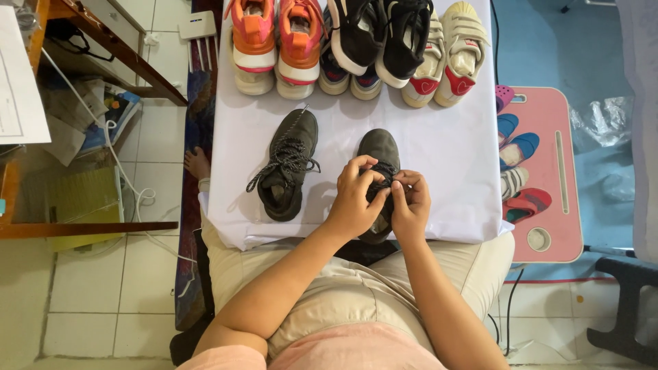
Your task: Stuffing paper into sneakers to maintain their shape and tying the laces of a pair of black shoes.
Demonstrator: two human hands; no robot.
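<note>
Two dark grey lace-up shoes rest on a small table under a white cloth [445,151]. The left shoe [288,164] lies untouched with its laces loose. Over the right shoe [379,147], my left hand [353,199] and my right hand [410,202] meet, both pinching its dark laces [381,179] with the fingertips. The shoe's heel end is hidden beneath my hands.
Along the table's far edge stand an orange pair [277,41], a black pair [377,34] and a cream pair [449,51] of shoes. A pink tray table [548,205] with small shoes stands at the right. A wooden desk [103,41] and cables are at the left.
</note>
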